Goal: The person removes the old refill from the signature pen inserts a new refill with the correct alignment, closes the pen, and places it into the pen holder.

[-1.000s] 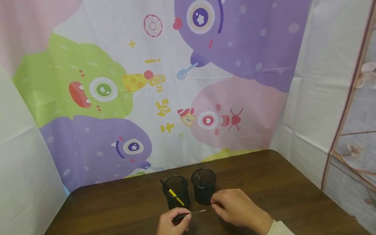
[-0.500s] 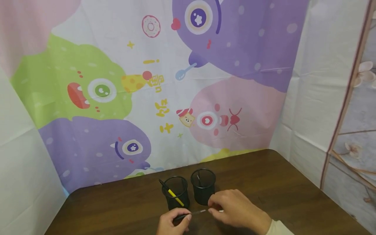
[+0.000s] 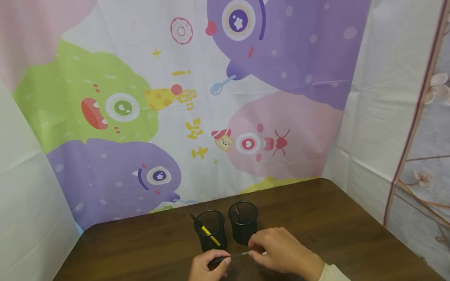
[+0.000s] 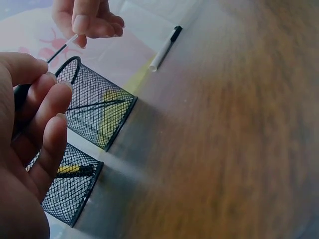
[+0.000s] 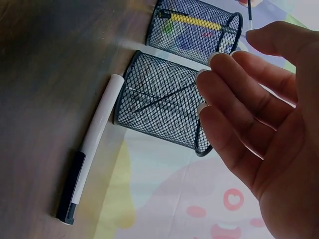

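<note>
My left hand (image 3: 209, 265) pinches a slim tool (image 3: 219, 259) by its black handle; its thin shaft and pale tip point right. In the left wrist view the tool's shaft (image 4: 60, 50) reaches close to the thumb of my right hand (image 3: 281, 249). That hand's fingers (image 5: 239, 94) are loosely bent with nothing held between them; whether they touch the tip I cannot tell. Behind the hands stand two black mesh cups. The left cup (image 3: 214, 240) holds a yellow and black pen (image 3: 209, 235); in the right cup (image 3: 243, 234) leans a thin dark stick (image 3: 238, 212).
A white pen (image 5: 94, 124) with a black clip lies on the dark wooden table (image 3: 140, 242) beside the right cup, mostly hidden behind my right hand in the head view. A cartoon-printed cloth (image 3: 197, 187) hangs at the table's back, with pale cloths at both sides.
My right hand has moved slightly left, toward the tool's tip, and its fingertips are now close to it. The left hand keeps its pinch on the tool. Both cups stay put.
</note>
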Tool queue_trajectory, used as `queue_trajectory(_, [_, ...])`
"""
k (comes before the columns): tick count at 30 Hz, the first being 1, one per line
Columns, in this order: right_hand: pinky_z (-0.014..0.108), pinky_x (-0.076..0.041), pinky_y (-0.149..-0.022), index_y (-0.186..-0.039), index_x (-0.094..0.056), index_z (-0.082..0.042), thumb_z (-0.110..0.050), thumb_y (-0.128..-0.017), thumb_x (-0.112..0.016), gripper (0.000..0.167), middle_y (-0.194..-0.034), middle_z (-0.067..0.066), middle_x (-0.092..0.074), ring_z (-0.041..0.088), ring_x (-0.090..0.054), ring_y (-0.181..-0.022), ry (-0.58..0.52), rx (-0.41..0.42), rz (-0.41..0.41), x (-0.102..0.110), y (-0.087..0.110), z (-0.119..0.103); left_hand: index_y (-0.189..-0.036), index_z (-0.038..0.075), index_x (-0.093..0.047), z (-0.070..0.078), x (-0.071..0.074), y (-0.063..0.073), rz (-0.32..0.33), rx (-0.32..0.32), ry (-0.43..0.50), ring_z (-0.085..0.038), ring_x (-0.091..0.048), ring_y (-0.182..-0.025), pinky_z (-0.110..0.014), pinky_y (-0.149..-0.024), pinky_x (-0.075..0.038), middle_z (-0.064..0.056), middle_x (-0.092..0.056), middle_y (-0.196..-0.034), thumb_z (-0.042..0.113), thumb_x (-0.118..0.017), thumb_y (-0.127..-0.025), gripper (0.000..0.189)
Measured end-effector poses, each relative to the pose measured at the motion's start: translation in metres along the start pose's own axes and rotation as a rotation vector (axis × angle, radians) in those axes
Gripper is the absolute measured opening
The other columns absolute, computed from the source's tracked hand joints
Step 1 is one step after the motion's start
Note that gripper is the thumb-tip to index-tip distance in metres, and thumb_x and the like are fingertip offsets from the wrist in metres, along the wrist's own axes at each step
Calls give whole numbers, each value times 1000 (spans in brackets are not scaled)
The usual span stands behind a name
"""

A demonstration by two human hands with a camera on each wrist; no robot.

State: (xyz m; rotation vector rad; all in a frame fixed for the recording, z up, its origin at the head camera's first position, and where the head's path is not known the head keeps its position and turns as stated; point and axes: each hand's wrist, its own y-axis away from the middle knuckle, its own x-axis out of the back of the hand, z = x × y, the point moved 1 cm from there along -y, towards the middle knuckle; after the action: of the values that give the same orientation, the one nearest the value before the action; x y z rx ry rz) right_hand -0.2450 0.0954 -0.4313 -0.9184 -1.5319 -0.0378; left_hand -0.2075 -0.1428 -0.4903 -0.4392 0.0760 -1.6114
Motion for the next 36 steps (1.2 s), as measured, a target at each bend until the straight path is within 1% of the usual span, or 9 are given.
queue_trajectory(3, [12,-41,-57,-86,-70,-26,-28,-89,-76,6,-77,-24,-56,-9,-48,-65,7,10,-2,-2,0,0,-96,1,-75,0,0,0,-11,10,-7,-13,-66,-56,-29,-55,-57,3,-68,-73,15,-78,-88,16])
queue_trajectory(10, [14,-45,-61,-90,-72,-26,-39,-95,-70,14,-85,-21,-63,-8,-54,-70,-23,33,-33,-5,0,-1,-95,3,-76,-1,1,0,-27,24,-23,-13,-67,-57,-30,-56,-58,4,-68,-75,16,-78,-88,15])
queue_trajectory(13, [14,-46,-62,-90,-72,-25,-37,-95,-70,13,-85,-21,-63,-8,-53,-71,-40,43,-40,-6,-1,-2,-95,1,-76,-2,1,0,-24,5,-11,-13,-67,-56,-30,-55,-58,3,-68,-76,15,-77,-89,15])
queue_trajectory(18, [12,-47,-65,-93,-73,-24,-35,-95,-71,11,-87,-21,-64,-9,-56,-74,-65,64,-49,-7,-1,-3,-94,3,-76,-2,1,1,-27,-22,1,-11,-66,-56,-30,-54,-58,3,-68,-75,13,-77,-89,12])
queue_trajectory(24, [11,-47,-66,-93,-73,-24,-33,-96,-70,9,-88,-21,-64,-9,-56,-75,-82,94,-46,-8,-2,-3,-96,2,-76,-1,1,0,-52,-48,12,-11,-67,-57,-30,-55,-58,2,-69,-76,13,-77,-89,13])
queue_trajectory(30, [9,-45,-66,-90,-73,-24,-28,-95,-71,7,-85,-21,-64,-11,-54,-74,-85,142,-18,-9,-1,-3,-96,2,-76,-2,0,0,-68,-59,13,-10,-66,-57,-30,-55,-58,2,-70,-76,14,-76,-90,14])
queue_trajectory(33, [8,-45,-66,-88,-72,-25,-27,-95,-71,7,-84,-21,-63,-11,-53,-73,-83,146,-14,-9,0,-4,-96,1,-76,-2,0,0,-68,-61,2,-9,-66,-57,-30,-55,-58,3,-70,-76,13,-76,-90,13])
queue_trajectory(36, [9,-45,-66,-88,-72,-25,-27,-95,-71,7,-84,-21,-63,-11,-53,-73,-81,134,-21,-10,0,-3,-95,3,-76,-2,0,0,-69,-49,-22,-9,-66,-56,-30,-55,-58,4,-71,-76,15,-76,-90,13])
